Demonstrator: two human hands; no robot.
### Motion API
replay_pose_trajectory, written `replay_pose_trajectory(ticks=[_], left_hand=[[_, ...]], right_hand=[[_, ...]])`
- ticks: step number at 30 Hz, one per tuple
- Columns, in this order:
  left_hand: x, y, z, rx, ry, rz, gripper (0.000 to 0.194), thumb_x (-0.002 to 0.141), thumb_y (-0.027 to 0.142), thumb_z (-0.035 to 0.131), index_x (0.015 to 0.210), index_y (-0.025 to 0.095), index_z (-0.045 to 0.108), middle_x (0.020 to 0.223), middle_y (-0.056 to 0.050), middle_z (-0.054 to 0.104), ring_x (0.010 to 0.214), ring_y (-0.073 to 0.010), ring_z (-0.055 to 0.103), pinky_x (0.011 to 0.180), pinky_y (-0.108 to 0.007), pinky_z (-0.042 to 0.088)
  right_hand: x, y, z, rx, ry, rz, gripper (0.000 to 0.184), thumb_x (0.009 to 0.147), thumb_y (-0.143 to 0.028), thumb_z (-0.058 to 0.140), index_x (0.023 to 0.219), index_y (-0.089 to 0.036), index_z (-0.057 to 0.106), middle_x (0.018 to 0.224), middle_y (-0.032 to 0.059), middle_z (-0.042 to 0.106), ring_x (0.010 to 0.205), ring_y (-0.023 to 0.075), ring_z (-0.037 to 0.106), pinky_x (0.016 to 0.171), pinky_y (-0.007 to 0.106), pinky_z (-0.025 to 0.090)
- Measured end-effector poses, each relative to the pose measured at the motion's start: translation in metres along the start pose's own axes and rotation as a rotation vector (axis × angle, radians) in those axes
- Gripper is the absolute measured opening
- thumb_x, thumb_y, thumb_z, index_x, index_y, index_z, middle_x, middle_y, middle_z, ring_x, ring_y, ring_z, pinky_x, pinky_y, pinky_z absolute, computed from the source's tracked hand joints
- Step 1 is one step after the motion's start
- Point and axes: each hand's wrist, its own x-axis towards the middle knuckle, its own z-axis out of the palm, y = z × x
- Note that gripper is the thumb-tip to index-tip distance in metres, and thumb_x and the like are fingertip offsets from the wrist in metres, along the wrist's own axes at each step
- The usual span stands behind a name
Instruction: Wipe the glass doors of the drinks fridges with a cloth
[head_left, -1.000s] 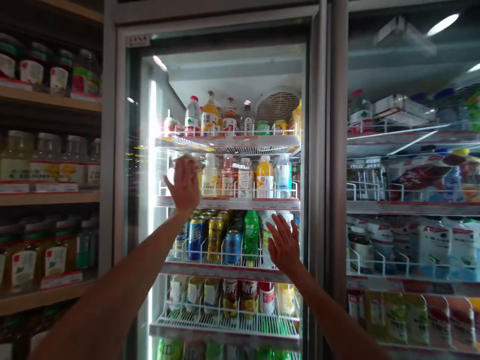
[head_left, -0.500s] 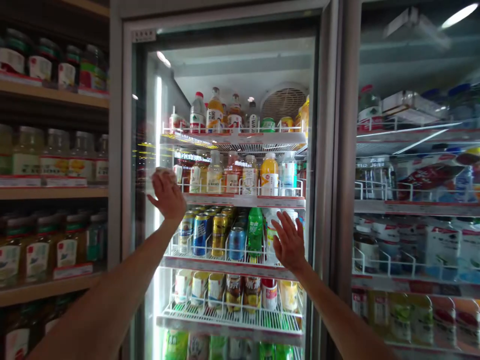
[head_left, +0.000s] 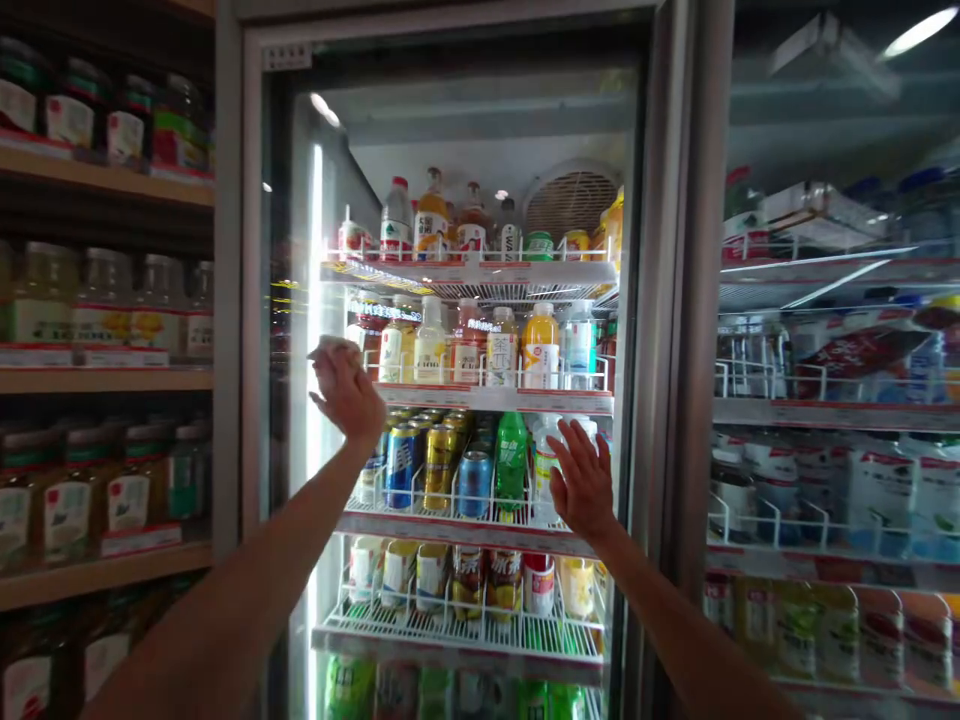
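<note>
A closed glass door [head_left: 480, 120] of a lit drinks fridge stands in front of me. On its left side, my left hand [head_left: 350, 393] is raised with a pale crumpled cloth [head_left: 335, 350] under its fingers, against the glass. Fingers stretched and slightly apart, my right hand [head_left: 583, 480] rests at the lower right of the pane, holding nothing. Behind the glass near that hand are a green bottle [head_left: 511, 462] and a blue can [head_left: 475, 484]. An orange juice bottle [head_left: 541, 347] stands one shelf higher.
To the left, wooden shelves [head_left: 105, 380] carry rows of jars and bottles. Another glass-fronted fridge [head_left: 832, 412] with drinks adjoins on the right, past a metal door frame [head_left: 671, 300]. A round fan grille [head_left: 574, 205] sits inside at the top.
My left hand has slid slightly to the right with the cloth. My right hand stays in nearly the same place on the glass. The view has shifted a little.
</note>
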Motion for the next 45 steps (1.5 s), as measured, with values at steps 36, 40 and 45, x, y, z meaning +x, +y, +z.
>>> replay_pose_trajectory(ticks=[36,40,45], left_hand=[[-0.040,0.193,0.028,-0.186,-0.245,1.334,0.050,0.085,0.020,0.044,0.134,0.027,0.036,0.148,0.002,0.026,0.139,-0.0150,0.014,0.115,-0.043,0.004],[0.014,0.183,0.034,-0.157,-0.078,0.851,0.049,0.086,0.016,0.041,0.133,0.026,0.037,0.146,-0.004,0.031,0.138,-0.0179,0.019,0.114,-0.048,0.001],[-0.003,0.207,0.038,-0.182,-0.113,0.824,0.044,0.086,0.018,0.041,0.130,0.025,0.043,0.146,-0.005,0.032,0.138,-0.0202,0.021,0.113,-0.051,0.004]], right_hand=[[-0.013,0.059,-0.085,-0.030,0.225,0.229,0.054,0.085,-0.015,0.040,0.138,-0.025,0.032,0.145,0.0090,0.033,0.135,0.0251,0.030,0.107,0.053,0.028],[-0.022,0.065,-0.089,-0.085,0.151,0.227,0.053,0.086,-0.016,0.041,0.137,-0.025,0.033,0.144,0.0093,0.036,0.135,0.0242,0.029,0.108,0.051,0.026],[-0.014,0.063,-0.077,-0.063,0.134,0.257,0.052,0.087,-0.017,0.038,0.138,-0.024,0.030,0.144,0.0099,0.035,0.136,0.0237,0.028,0.108,0.052,0.027]])
